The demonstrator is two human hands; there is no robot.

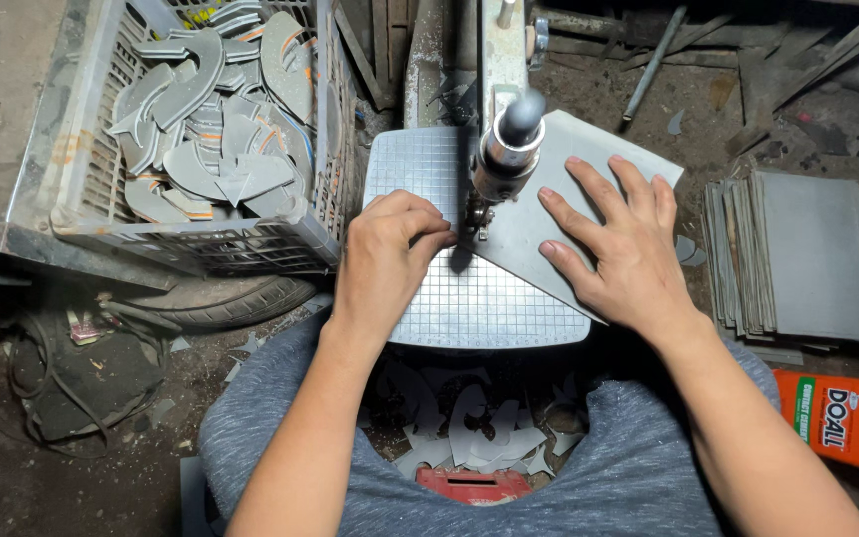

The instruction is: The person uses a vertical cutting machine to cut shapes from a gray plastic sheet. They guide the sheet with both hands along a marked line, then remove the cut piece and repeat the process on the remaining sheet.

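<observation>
Flat grey angular sheet (589, 184) lies on gridded metal worktop (479, 298), its edge at vertical cutting tool (499, 164). Right hands part (623, 244) open, fingers spread, pressing sheet. Left hand (390, 254) curled, fingertips pinching sheet edge beside tool. Grey plastic crate of curved offcuts (201, 129) left.

- Sheet (589, 189) lies on the machine table (469, 298), under the cutting head (504, 149).
- Left hand (390, 254) rests left of the head, right hand (618, 239) on the sheet.
- Crate (82, 189) of offcuts (216, 119) stands left.
- Stack (797, 254) lies right.
</observation>
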